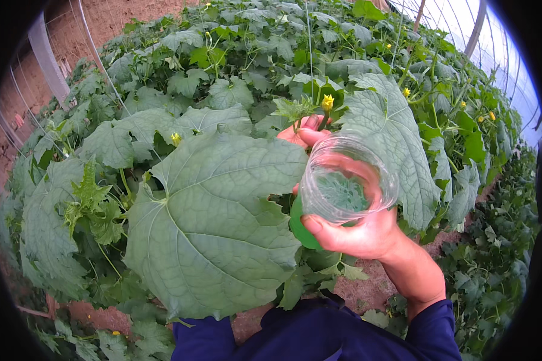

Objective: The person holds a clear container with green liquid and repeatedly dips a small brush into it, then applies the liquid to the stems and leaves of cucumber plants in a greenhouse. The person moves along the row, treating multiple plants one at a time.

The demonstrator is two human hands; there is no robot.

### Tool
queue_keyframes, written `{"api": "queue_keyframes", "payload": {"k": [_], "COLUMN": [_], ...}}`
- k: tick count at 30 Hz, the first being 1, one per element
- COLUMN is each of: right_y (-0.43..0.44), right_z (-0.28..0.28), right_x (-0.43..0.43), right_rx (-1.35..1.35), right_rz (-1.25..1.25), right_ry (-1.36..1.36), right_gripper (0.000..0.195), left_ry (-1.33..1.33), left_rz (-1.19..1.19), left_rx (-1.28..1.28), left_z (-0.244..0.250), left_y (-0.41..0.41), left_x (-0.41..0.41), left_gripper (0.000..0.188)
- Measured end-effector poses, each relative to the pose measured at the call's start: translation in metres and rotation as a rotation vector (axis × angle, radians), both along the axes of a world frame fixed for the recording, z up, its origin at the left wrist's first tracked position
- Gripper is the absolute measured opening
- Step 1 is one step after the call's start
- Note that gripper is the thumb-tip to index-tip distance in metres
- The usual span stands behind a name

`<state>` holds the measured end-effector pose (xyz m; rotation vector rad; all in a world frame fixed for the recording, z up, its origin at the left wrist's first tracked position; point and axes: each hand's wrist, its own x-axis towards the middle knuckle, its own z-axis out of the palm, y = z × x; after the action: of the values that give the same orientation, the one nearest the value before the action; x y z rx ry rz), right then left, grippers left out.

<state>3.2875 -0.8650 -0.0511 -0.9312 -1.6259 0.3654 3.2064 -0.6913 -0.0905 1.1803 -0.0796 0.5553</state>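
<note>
My right hand is closed around a clear plastic cup or jar with an open mouth and green liquid showing inside. Beyond the cup, the fingers of my left hand pinch a thin green stem or young cucumber beside a yellow flower and a small leafy shoot tip. A big cucumber leaf hides most of my left hand and its forearm. Another large leaf stands just right of the cup.
Dense cucumber vines spread ahead and to both sides. Thin strings run up from them. A pale post stands at the left before an earthen wall; clear film on curved ribs closes the right. Bare soil shows near my body.
</note>
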Motion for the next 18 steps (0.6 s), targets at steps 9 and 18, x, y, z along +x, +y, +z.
{"api": "queue_keyframes", "payload": {"k": [9,18], "right_y": [-0.017,-0.034], "right_z": [0.006,-0.015], "right_x": [0.041,0.019], "right_rx": [-0.167,-0.492], "right_rz": [-0.419,-0.506], "right_ry": [0.004,-0.125], "right_gripper": [0.058,0.061], "left_ry": [0.173,0.199], "left_rz": [0.368,0.383], "left_rx": [0.106,0.479], "left_z": [0.013,0.015], "left_y": [-0.002,0.002], "left_x": [-0.015,-0.009], "left_gripper": [0.050,0.042]}}
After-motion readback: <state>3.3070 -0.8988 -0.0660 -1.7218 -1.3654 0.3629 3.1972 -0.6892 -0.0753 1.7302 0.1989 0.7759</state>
